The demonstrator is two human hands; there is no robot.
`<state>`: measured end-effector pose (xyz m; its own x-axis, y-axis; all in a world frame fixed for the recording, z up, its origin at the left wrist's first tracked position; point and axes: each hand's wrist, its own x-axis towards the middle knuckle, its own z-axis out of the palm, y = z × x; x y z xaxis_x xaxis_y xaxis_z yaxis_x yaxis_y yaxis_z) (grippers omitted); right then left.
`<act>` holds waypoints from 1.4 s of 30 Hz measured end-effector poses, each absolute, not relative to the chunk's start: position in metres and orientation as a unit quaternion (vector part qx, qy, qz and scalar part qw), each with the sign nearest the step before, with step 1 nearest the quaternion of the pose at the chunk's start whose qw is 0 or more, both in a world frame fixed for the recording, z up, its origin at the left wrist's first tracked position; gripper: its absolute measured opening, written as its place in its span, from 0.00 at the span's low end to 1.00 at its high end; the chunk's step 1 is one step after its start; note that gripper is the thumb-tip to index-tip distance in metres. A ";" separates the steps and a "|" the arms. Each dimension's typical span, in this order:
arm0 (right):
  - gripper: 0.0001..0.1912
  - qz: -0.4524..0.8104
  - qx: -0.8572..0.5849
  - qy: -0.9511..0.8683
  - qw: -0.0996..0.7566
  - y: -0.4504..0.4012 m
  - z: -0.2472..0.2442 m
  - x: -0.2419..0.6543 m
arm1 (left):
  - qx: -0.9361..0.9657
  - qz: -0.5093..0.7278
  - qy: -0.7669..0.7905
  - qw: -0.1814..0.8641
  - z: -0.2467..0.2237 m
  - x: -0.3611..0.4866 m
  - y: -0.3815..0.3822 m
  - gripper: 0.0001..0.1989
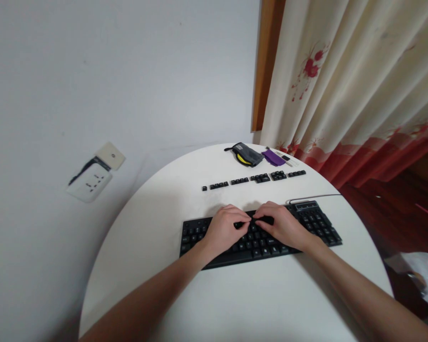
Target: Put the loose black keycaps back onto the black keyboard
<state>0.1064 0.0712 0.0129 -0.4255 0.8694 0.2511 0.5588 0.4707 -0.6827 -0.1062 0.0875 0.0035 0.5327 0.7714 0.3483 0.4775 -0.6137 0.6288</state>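
A black keyboard (235,257) lies on the white round table (146,223). Over its middle, my left hand (228,228) is pinched, thumb and index finger pressed together near the upper key rows. Just to the right my right hand (280,224) makes a similar pinch, its fingertips almost meeting those of my left hand. What lies between the fingertips is too small to make out. Beyond the keyboard, loose black keycaps (218,185) form a row of small groups, with more keycaps (278,175) clustered toward the right.
Behind the keycaps lie a dark pouch (249,154) with a yellow part and a purple cloth item (273,157). A cable (317,195) runs behind the keyboard. A wall socket (91,182) is at the left, a floral curtain (342,95) at the right.
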 end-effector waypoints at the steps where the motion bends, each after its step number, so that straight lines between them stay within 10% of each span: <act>1: 0.05 0.259 -0.442 -0.805 0.299 0.071 0.012 0.107 | 0.843 0.311 0.370 0.236 0.004 -0.106 0.088 0.08; 42: 0.14 0.180 -0.431 -0.863 0.194 0.068 0.030 0.112 | 0.874 0.272 0.362 0.175 0.009 -0.105 0.082 0.07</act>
<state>0.1119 0.0677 0.0298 -0.5535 0.8134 0.1792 0.6733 0.5636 -0.4785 -0.1055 0.0822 0.0089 0.5898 0.7279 0.3497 0.5375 -0.6771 0.5027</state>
